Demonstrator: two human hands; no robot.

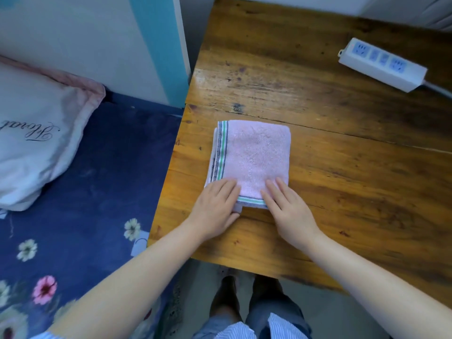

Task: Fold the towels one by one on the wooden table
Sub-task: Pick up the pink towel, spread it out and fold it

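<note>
Table: wooden table (342, 167) under both hands.
Towel: folded pink towel (252, 157) lies flat, stretching away from the fingers.
Power strip: white power strip (382, 64), far beyond, right.
Left hand: left hand (215, 206) pressed flat on the near-left corner, fingers straight.
Right hand: right hand (287, 211) flat on the near edge, fingers together.

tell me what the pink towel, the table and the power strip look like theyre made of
Pink towel: looks like terry cloth, fuzzy looped pile, with woven green and dark stripes at its edges.
Table: wood planks, visible grain and knots, a glossy worn varnish by the sheen.
Power strip: probably smooth white moulded plastic, with pale blue socket faces.
</note>
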